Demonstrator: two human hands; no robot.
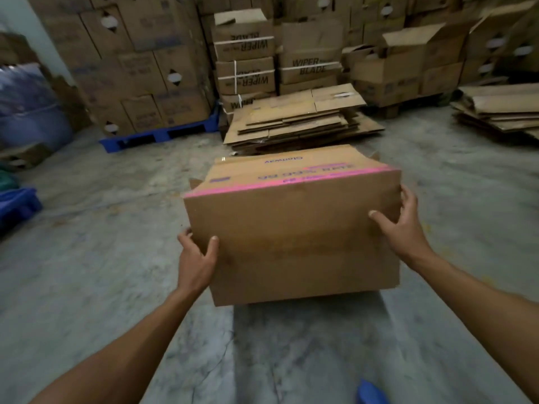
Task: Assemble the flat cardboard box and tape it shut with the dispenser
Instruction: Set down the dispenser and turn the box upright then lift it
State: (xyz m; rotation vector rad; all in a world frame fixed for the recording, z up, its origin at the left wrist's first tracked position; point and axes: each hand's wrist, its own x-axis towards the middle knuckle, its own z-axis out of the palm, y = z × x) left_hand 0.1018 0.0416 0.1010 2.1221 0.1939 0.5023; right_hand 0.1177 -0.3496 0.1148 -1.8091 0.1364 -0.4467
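Cardboard fills the middle of our view: the box (291,228) is already squared up into three dimensions, and we hold it out in front of us above the concrete floor (102,287), its shadow lying on the floor beneath it. Our left hand (197,262) grips the lower left corner, thumb on the near face and the fingers wrapped round the side. Our right hand (401,221) clasps the right edge higher up, thumb pressed on the near face and fingers curled over the corner. A pink stripe (291,180) runs along the upper edge, and the purple lettering on the top face reads upside down to us, so we judge the box is turned over. Small flap ends stick out at the far corners, which suggests at least one end is not yet folded shut.

As for progress, we judge the opening-out is done, while the taping is wholly ahead of us: no tape shows on any seam we can see, and no dispenser is in view. A blue object (372,392) at the bottom edge is too blurred to name.

Beyond the box lies a pile of flattened cartons (297,121) on the floor, and behind that stand stacked boxes (245,53), some marked WIPER BLADE. A blue pallet (157,135) sits under the stack to the left.
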